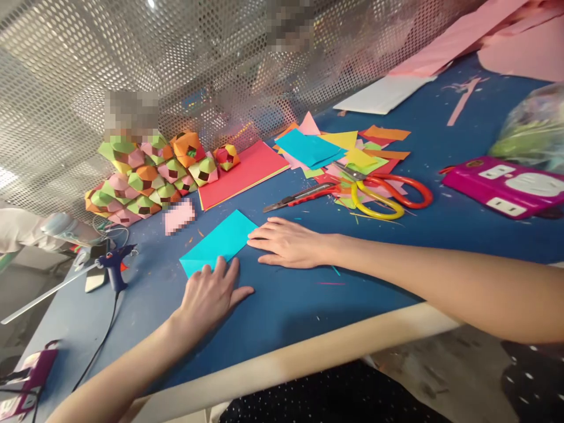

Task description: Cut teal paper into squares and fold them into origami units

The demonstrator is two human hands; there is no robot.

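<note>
The left hand point(208, 292) and right hand point(291, 242), each grip extended and pinching nothing, are resting on the near edge and right corner of the blue sheet point(224, 238), which is lying on the surface point(275, 305), presumably being steadied against slipping.

head-worn view, facing forward and down, close above hands point(291, 242) (tabletop point(268, 311) slanting up rightward)

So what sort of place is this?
Likely a craft workroom: the blue table holds a heap of folded paper shapes, scissors by coloured paper pieces, and what looks like a glue gun.
</note>
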